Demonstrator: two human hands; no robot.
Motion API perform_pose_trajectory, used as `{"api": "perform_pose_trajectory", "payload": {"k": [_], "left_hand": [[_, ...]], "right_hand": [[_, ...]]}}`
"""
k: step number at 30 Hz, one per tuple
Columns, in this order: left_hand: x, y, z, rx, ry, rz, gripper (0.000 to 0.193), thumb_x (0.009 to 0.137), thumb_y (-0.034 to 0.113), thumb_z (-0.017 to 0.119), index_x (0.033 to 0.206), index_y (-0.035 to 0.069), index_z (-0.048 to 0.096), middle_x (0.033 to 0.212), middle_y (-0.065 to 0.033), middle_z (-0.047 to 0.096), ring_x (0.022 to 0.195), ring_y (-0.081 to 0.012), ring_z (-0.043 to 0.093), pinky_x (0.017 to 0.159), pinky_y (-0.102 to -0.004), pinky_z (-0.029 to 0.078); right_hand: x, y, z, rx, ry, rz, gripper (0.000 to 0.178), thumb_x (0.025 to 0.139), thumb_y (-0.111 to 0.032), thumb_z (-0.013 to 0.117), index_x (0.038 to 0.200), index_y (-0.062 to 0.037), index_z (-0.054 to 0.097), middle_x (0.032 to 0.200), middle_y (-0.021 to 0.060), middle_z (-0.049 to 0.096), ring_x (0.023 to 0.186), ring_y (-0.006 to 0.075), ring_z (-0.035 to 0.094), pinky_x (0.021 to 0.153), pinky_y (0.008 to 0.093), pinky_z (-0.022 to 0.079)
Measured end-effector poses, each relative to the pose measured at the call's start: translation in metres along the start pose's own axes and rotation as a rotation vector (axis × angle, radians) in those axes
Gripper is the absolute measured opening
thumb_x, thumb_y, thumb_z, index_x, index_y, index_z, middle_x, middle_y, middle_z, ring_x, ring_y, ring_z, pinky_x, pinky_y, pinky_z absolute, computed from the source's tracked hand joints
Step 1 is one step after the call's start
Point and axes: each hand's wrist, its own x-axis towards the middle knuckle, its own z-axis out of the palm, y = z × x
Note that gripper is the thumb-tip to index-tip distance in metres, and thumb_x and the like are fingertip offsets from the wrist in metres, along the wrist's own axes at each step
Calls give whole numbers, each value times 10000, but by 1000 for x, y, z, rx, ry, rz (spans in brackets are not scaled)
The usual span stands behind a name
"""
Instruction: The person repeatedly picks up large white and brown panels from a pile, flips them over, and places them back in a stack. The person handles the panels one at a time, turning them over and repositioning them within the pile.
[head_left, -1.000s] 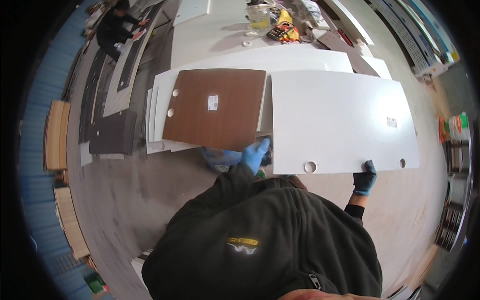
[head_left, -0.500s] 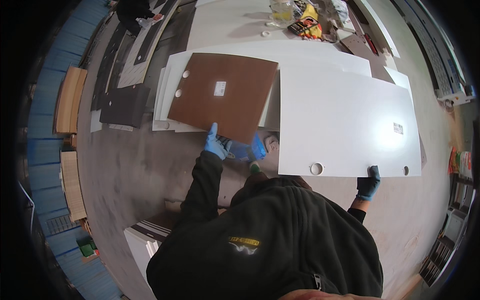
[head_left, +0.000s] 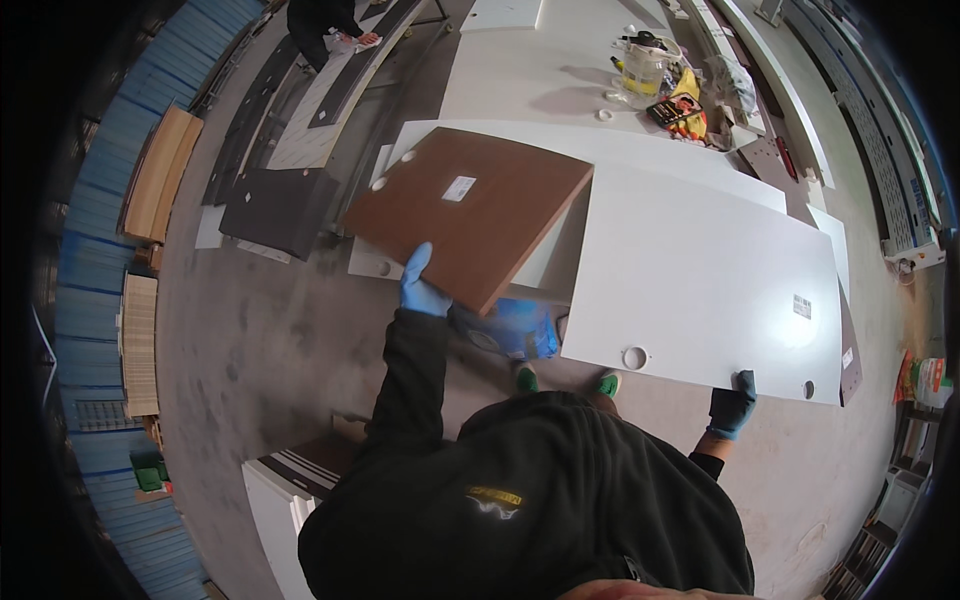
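My left hand (head_left: 424,287), in a blue glove, grips the near edge of a brown panel (head_left: 490,205), thumb on top and fingers hidden underneath. The panel carries a white label and has two round pale spots at its left end. My right hand (head_left: 733,406), in a dark-palmed blue glove, holds the near edge of a large white panel (head_left: 690,270) the same way. Two round holes lie along that edge, and a label sits toward its right end. The brown panel lies left of the white one, partly over other white panels (head_left: 372,262).
Beyond is a white table (head_left: 540,75) with a clear jar (head_left: 642,72), a yellow-red packet and a phone-like black device (head_left: 673,110). A blue bag (head_left: 525,328) lies by my feet. Dark panels (head_left: 280,212) stand left; another person (head_left: 325,25) works at the far left.
The view has turned, and both panels now slant more, their right ends nearer me. My shoes and more of the blue bag show. Each hand keeps hold of its panel.
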Motion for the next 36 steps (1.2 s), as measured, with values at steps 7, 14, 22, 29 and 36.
{"api": "perform_pose_trajectory", "payload": {"k": [7, 14, 22, 29, 36], "left_hand": [[-59, 92, -61, 37, 78, 111, 677, 974, 288, 671, 1550, 75, 386, 1502, -134, 504, 1343, -325, 512, 1101, -518, 447], [-105, 149, -107, 274, 179, 275, 724, 963, 270, 668, 1566, 36, 342, 1522, -158, 471, 1351, -347, 498, 1121, -524, 425], [-142, 155, -107, 383, 287, 195, 782, 946, 390, 629, 1559, -4, 345, 1526, -198, 455, 1340, -371, 492, 1100, -507, 427], [-108, 111, -71, 358, -44, 32, 742, 979, 380, 611, 1563, 11, 342, 1530, -186, 458, 1342, -345, 498, 1110, -490, 424], [-67, 9, 32, 450, -341, -118, 719, 917, 259, 664, 1526, -6, 390, 1483, -184, 502, 1306, -333, 544, 1083, -482, 461]], "right_hand": [[-26, 69, 108, 357, -213, 176, 271, 935, -6, 557, 1173, 48, 674, 1142, 127, 690, 1082, 210, 645, 984, 357, 526], [-80, 113, 233, -64, -433, 321, 249, 932, -212, 663, 1036, 9, 711, 964, 122, 707, 867, 215, 678, 805, 335, 550], [-110, 161, 322, -205, -452, 668, 310, 963, -384, 708, 1098, -105, 693, 976, 70, 716, 831, 172, 692, 688, 351, 587], [-89, 71, 286, -74, -791, 778, 549, 1024, -485, 573, 1325, -27, 568, 1333, 220, 642, 1157, 300, 678, 875, 409, 586], [21, -48, 195, -7, -399, 249, 742, 1030, -473, 568, 1556, 5, 354, 1436, 175, 572, 1123, 257, 669, 916, 372, 570]]}}
